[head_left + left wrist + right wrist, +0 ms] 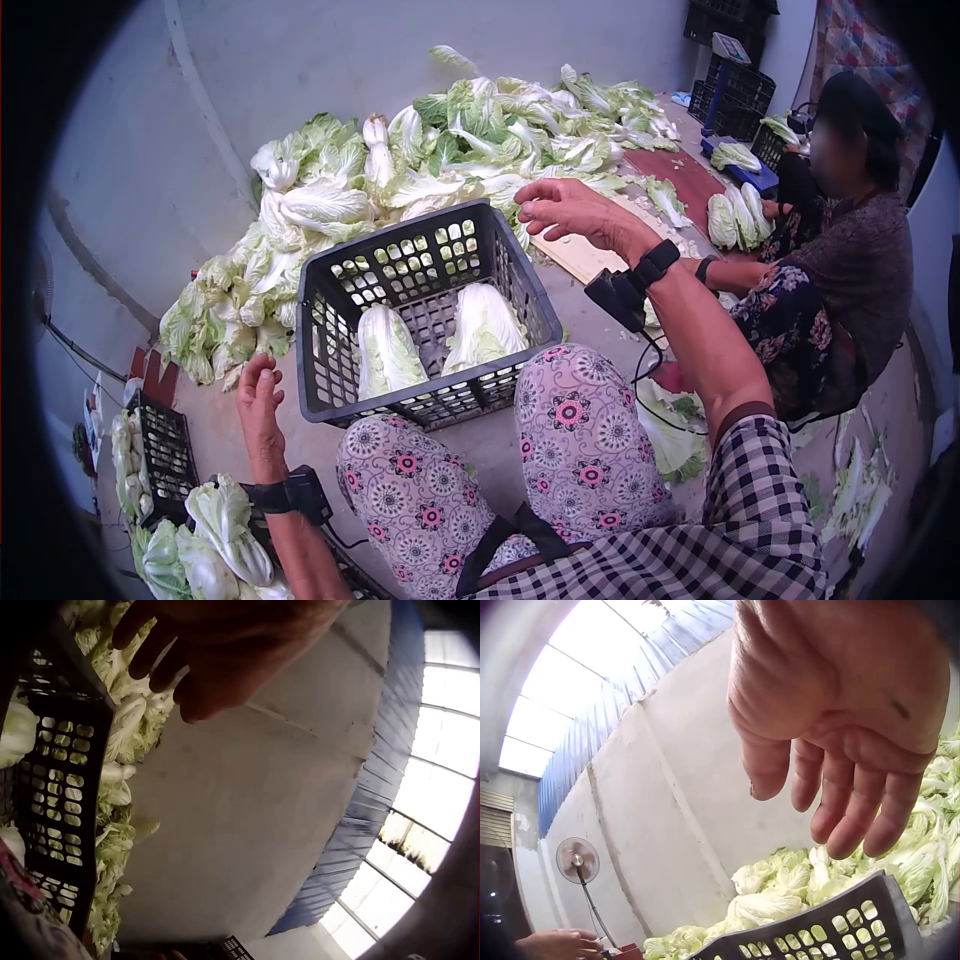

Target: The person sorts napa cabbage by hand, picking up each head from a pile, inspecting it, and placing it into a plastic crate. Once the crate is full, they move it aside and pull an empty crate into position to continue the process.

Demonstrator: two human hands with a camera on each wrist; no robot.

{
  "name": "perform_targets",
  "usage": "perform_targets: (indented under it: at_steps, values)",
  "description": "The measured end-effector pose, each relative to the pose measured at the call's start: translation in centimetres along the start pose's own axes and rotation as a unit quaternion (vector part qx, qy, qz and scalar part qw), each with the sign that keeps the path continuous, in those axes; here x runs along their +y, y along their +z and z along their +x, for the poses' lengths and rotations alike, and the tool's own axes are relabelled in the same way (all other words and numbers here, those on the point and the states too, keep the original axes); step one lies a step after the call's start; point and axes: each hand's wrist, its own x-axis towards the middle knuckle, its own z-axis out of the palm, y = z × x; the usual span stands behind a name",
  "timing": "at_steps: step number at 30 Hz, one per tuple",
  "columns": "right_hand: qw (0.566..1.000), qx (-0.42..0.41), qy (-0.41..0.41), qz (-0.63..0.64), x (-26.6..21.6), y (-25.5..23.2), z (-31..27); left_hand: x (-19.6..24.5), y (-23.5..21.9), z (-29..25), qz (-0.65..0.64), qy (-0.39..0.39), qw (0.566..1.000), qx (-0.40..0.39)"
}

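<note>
A black plastic crate (430,408) stands on the floor before the person's knees, with one cabbage (388,352) lying at its left and another cabbage (485,328) at its right. The left hand (260,405) is raised outside the crate's left side, holding nothing; its fingers hang loosely bent in the left wrist view (217,656). Above the crate's far right corner hovers the right hand (575,212), empty, palm down with relaxed fingers, also seen in the right wrist view (840,727). Neither hand touches the crate.
Loose cabbages and leaves (330,205) are heaped along the wall behind the crate. Another person (850,260) sits at the right beside a cutting board (590,250) and a blue scale (745,172). More cabbages (225,530) lie at the lower left near a black crate (165,455).
</note>
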Motion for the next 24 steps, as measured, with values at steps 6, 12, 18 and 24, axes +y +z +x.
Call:
perform_targets:
  at_steps: [6, 12, 18, 24]
  values:
    - [0.999, -0.027, 0.039, -0.024, 0.2, 2.4, 3.9, -7.1, 2.2, 0.2, 0.038, -0.065, 0.997, -0.020]
    - [0.992, -0.055, 0.085, -0.076, 0.6, 5.4, 10.2, -11.3, 1.4, 1.7, 0.037, -0.065, 0.996, -0.048]
    - [0.982, -0.089, 0.148, -0.069, 3.5, 9.2, 16.3, -11.0, 1.2, 0.9, 0.005, -0.048, 0.998, -0.051]
    - [0.957, -0.109, 0.239, -0.120, 9.2, 13.4, 20.2, -10.7, 0.9, 0.8, 0.035, -0.013, 0.998, -0.057]
